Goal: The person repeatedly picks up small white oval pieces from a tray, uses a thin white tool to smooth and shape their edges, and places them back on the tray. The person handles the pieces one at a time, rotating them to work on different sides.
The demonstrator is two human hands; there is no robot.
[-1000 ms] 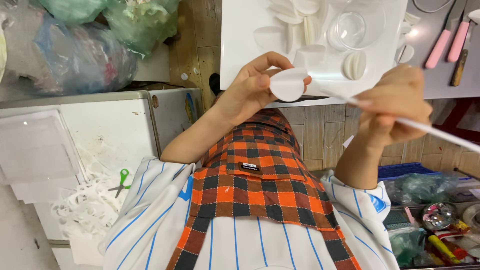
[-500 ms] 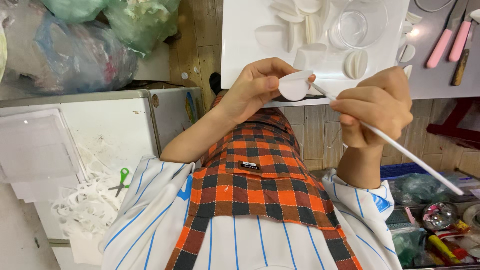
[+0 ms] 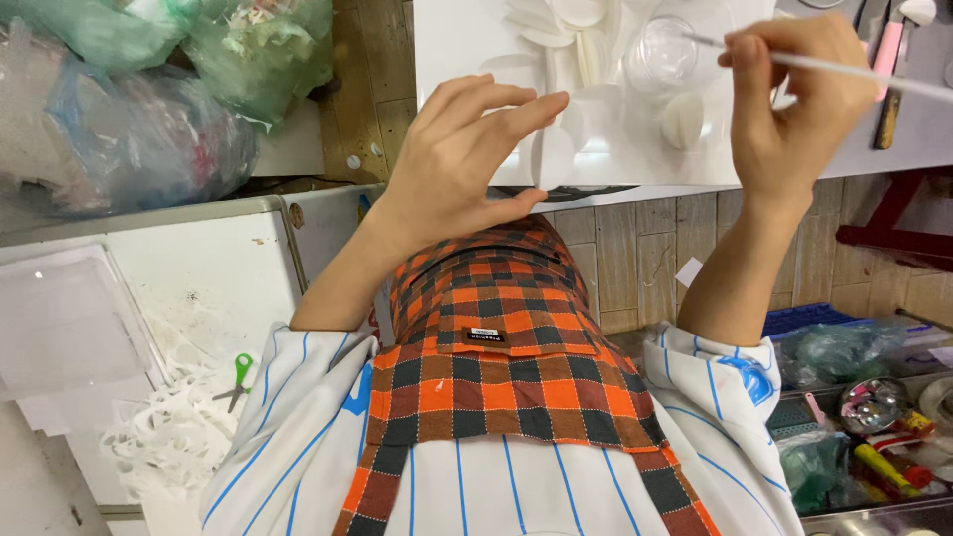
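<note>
White disc (image 3: 552, 159) at table edge (image 3: 635, 185)

White surface (image 3: 467, 40): bare strip at its left part; glass jar (image 3: 663, 52) and white petal pieces (image 3: 581, 40) crowd the middle; tools (image 3: 886, 69) block right.

Scissors: 1 green-handled pair (image 3: 234, 378) is lying among white paper scraps (image 3: 169, 437).
Bags: clear plastic bags (image 3: 149, 109) are sitting bunched at upper left.
Tools: pink-handled tools (image 3: 886, 50) are resting on the grey surface.
Crate: a blue crate (image 3: 809, 319) is standing at right.
</note>
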